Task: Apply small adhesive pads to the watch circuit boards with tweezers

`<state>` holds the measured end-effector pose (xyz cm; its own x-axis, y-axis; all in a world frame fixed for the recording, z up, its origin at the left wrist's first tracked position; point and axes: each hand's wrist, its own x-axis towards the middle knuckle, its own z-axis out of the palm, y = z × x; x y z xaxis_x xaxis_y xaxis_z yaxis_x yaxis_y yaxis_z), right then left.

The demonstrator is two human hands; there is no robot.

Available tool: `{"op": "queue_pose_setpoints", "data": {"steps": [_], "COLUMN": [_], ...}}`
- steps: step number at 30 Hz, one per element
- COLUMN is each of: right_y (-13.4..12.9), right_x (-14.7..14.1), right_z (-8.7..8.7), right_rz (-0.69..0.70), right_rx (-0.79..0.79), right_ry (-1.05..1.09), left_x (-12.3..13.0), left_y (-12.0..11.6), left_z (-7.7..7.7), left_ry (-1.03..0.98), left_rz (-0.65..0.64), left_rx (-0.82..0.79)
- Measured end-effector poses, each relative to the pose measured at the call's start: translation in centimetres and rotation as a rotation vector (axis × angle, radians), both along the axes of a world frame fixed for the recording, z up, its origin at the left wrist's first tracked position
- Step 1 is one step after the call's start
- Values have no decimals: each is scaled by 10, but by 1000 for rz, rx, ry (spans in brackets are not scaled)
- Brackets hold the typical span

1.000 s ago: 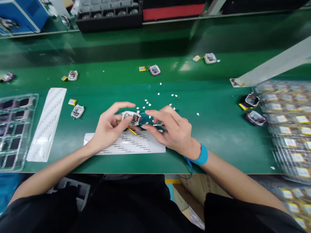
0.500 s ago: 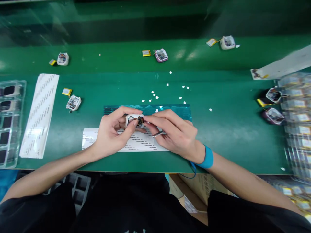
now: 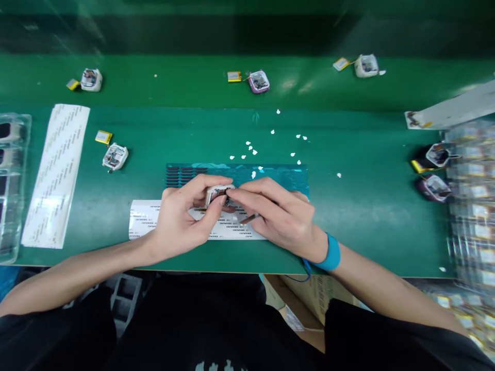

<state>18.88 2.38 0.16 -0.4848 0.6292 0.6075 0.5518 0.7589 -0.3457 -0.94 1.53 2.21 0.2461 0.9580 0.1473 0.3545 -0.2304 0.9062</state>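
My left hand point(image 3: 185, 219) is closed around a white watch case point(image 3: 215, 195), thumb on its near rim and fingers along the far side. The case is tilted, with its open side and inner electronics showing. My right hand point(image 3: 280, 216) is closed too, its thumb and forefinger meeting at the right end of the case. What those fingertips pinch there is hidden. A slim metal tool point(image 3: 249, 219), perhaps tweezers, sticks out from under the right palm. Beneath both hands lies a printed white sheet point(image 3: 143, 219), and beyond it a blue-green strip sheet point(image 3: 286, 178) with dark pieces at its left.
Small white tabs point(image 3: 254, 152) are scattered past the hands. Open watch cases with wired batteries lie about, including a white one point(image 3: 115, 156) and a purple one point(image 3: 259, 81). Clear trays point(image 3: 25, 175) stand left, stacked battery trays point(image 3: 475, 206) right. Printed strips point(image 3: 56, 175) lie left.
The watch case has tilted in my left hand, and my right fingertips have moved over its right end. The metal tool has turned slightly in the right palm. The camera view has shifted a little.
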Motion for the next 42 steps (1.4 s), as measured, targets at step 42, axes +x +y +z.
{"op": "queue_pose_setpoints", "data": {"steps": [42], "right_y": [10], "right_x": [21], "right_z": [15], "right_rz": [100], "right_rx": [275], "right_ry": [-363], "left_x": [1], "left_y": [4], "left_z": [2], "left_ry": [-301], "left_rz": [-68], "left_rx": [-395]}}
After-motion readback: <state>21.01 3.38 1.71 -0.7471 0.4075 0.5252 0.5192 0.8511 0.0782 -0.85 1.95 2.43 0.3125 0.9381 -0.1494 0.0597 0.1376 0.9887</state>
